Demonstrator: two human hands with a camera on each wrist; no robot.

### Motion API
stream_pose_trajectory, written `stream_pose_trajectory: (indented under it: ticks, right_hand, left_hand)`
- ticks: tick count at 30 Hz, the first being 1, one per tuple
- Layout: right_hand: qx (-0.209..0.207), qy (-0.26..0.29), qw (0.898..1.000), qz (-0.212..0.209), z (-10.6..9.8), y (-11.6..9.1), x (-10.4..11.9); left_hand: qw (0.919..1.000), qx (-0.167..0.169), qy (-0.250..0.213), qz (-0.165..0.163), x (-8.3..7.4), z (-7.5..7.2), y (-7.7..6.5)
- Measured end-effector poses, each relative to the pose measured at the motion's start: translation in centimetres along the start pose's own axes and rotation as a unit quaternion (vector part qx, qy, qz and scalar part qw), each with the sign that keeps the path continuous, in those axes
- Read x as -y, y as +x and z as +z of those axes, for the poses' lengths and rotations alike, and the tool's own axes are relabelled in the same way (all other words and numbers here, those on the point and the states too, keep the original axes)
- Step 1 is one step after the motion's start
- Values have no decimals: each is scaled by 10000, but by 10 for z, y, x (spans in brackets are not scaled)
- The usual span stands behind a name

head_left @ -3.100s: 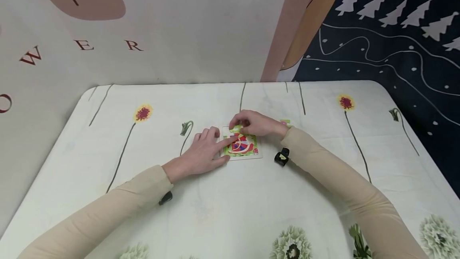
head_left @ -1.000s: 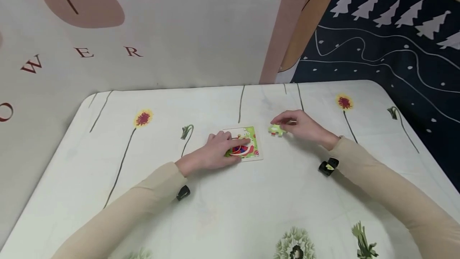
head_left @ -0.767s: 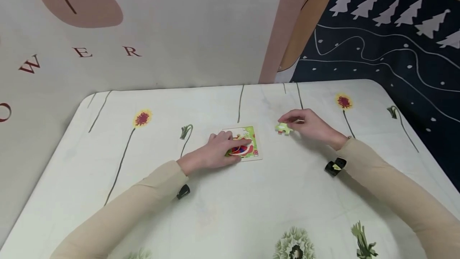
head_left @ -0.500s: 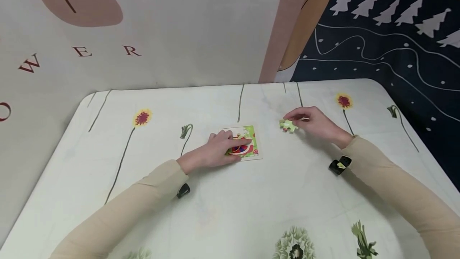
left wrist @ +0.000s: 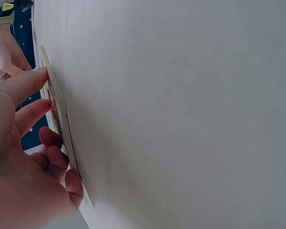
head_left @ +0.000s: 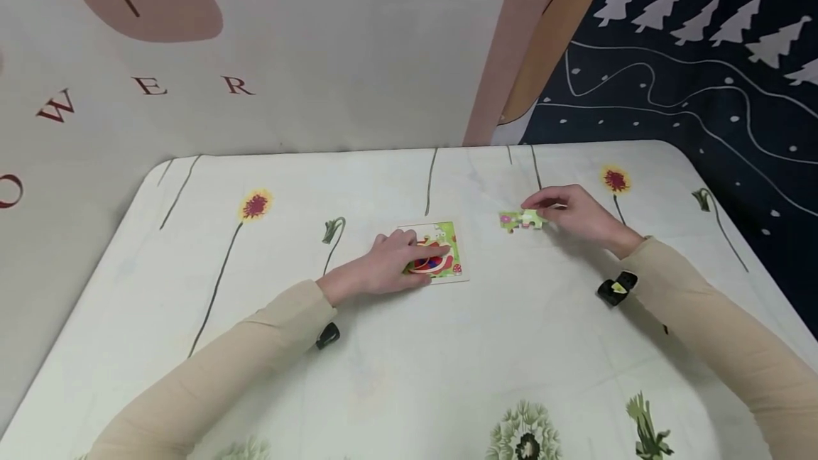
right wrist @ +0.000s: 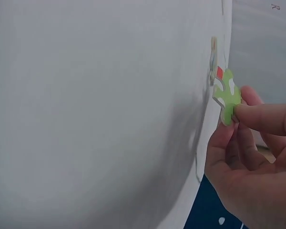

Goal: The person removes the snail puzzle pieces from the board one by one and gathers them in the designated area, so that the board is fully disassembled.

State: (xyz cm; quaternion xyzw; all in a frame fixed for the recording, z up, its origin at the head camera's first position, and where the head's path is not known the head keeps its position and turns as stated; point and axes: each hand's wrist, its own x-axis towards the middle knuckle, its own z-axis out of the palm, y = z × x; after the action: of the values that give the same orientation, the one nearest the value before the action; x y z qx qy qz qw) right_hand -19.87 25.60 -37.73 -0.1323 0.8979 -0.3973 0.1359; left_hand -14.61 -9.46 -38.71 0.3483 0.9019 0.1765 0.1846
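In the head view a square jigsaw puzzle [head_left: 456,253] with a red snail picture lies mid-table. My left hand [head_left: 390,261] rests on it, index finger laid across the picture and thumb by the near edge. The left wrist view shows those fingertips on the puzzle board [left wrist: 62,112] from the side. My right hand [head_left: 578,215], farther right, pinches a green puzzle piece [right wrist: 229,90] with a red corner and white patches between thumb and fingers. A second puzzle piece [head_left: 509,220], green with a pink spot, lies on the table just left of the held one.
A white flower-print cloth [head_left: 409,375] covers the table. Behind its far edge hangs a pale lettered curtain [head_left: 358,77], with a dark tree-patterned cloth [head_left: 671,91] at the right.
The right hand has moved from the puzzle's upper left corner to the right, carrying the green puzzle piece out and uncovering the second piece. The left hand has slid slightly right on the puzzle.
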Motion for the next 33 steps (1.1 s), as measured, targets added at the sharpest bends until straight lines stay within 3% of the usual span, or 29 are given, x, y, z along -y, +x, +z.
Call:
stream_pose_trajectory:
  ticks: [7,23,33]
  right_hand:
    - [26,-47,9995,303,-4,2,-6]
    - [157,-203,9993,280,-5,11,-13]
    - [141,-274,9979,570,-8,10,-10]
  left_hand:
    - [10000,28,-14,-21,-1,0,0]
    - [10000,-61,7,41,-1,0,-1]
    - [10000,-16,70,56,0,0,0]
